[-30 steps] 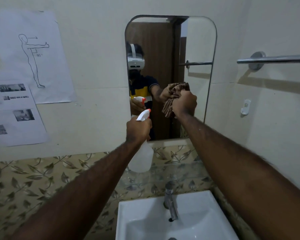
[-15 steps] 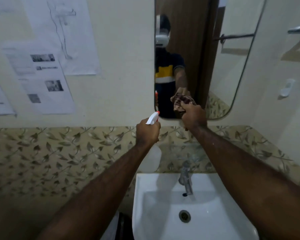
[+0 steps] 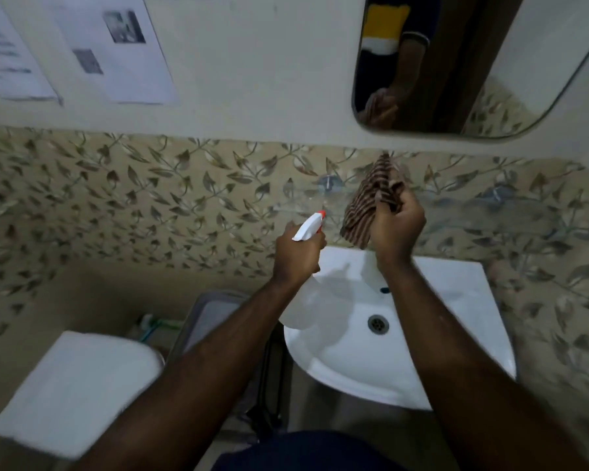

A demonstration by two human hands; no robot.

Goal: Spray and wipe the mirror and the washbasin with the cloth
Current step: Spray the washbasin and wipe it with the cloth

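My left hand (image 3: 298,254) grips the translucent plastic spray bottle (image 3: 306,300), orange nozzle aimed up-right at the leaf-patterned tiles (image 3: 150,198). My right hand (image 3: 397,222) clutches the bunched striped cloth (image 3: 366,202) above the glossy white washbasin (image 3: 456,334).

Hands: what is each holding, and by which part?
Left hand grips the spray bottle around its neck, below the white trigger head. Right hand clutches the striped cloth by its bunched middle.

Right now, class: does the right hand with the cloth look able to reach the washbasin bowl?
Probably yes. The right hand holds the cloth above the washbasin, and nothing lies between them; the tap is hidden behind the arm.
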